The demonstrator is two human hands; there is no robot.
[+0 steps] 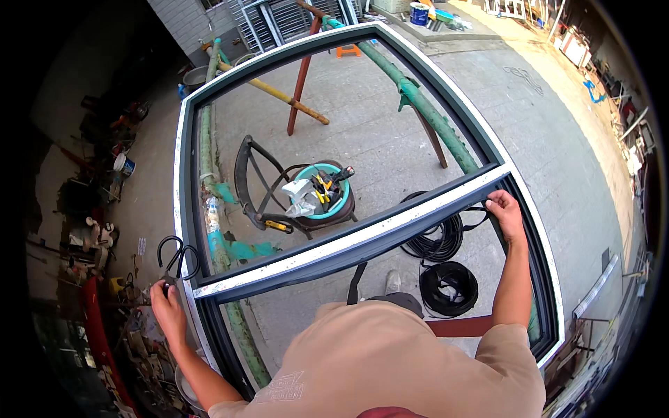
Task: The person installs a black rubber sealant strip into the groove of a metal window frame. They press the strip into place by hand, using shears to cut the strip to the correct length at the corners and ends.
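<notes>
A large window frame [348, 242], white-edged with dark grey inner channels, lies across the supports in front of me. At the left side of the frame, my left hand [168, 304] is closed around black scissors [182, 259], their big looped handles pointing away from me. My right hand [504, 209] pinches a black rubber strip [477, 221] at the right end of the crossbar, fingertips against the inner corner. A slack dark strip [327, 267] sags along the crossbar's near side. Its exact seating in the channel cannot be made out.
Green pipes [446, 136] carry the frame. Inside the far opening stands a chair [252, 181] bearing a turquoise basin [341, 205] of tools. Coiled black strip [446, 240] and a round black container [449, 288] lie on the floor near my feet. Clutter lines the left wall.
</notes>
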